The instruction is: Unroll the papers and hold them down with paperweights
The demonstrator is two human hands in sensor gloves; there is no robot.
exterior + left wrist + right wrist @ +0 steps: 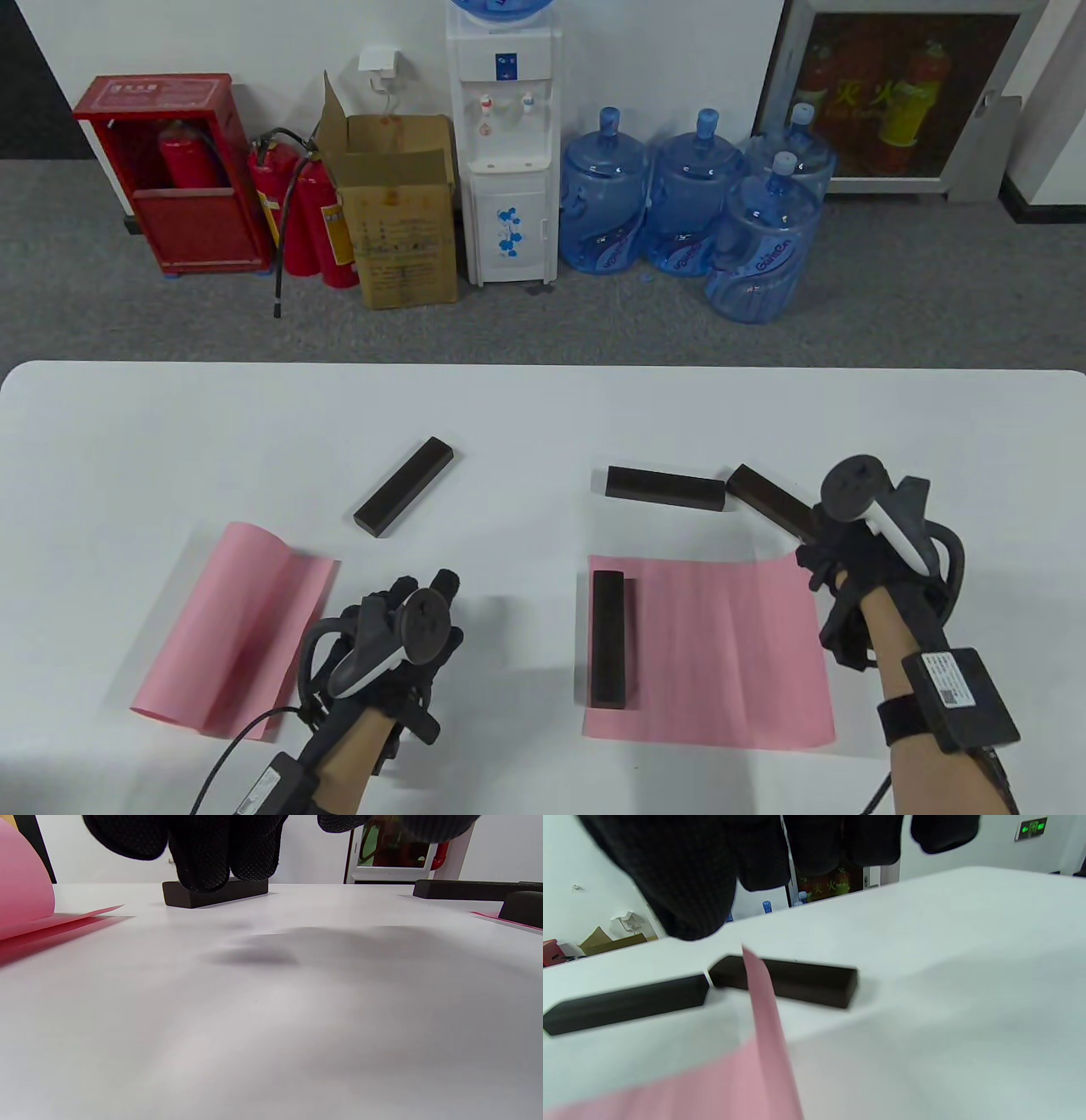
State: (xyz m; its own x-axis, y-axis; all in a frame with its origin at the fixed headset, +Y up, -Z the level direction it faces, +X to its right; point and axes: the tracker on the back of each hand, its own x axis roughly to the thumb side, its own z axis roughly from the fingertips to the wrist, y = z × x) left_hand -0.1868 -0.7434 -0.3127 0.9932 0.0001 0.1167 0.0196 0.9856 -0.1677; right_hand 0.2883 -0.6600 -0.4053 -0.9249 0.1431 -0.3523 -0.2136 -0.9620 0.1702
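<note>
Two sheets of pink paper lie on the white table (543, 407). The right pink paper sheet (721, 649) is spread nearly flat, with a dark rectangular wooden paperweight block (607, 638) lying along its left edge. The left pink paper sheet (237, 628) still curls up into a roll along its left side. Three more dark blocks rest on bare tabletop: a slanted dark block (404, 498) beyond the left sheet, a level dark block (666, 487) beyond the right sheet, and an angled dark block (772, 501) just beside it, its near end hidden under the right hand.

The gloved right hand (848, 569) sits at the far right corner of the flattened sheet, fingers reaching down toward that corner and the angled block's end. In the right wrist view the corner of the paper (759, 993) stands lifted in front of the block, and the blurred fingertips (683, 899) hang above it; I cannot tell whether they grip anything. Its forearm comes in steeply from the lower right.

The gloved left hand (399, 654) hovers over bare table between the two sheets, just beside the left sheet's flat right edge. Its fingers (212, 861) hang loosely together, holding nothing, with the slanted block well beyond them.
</note>
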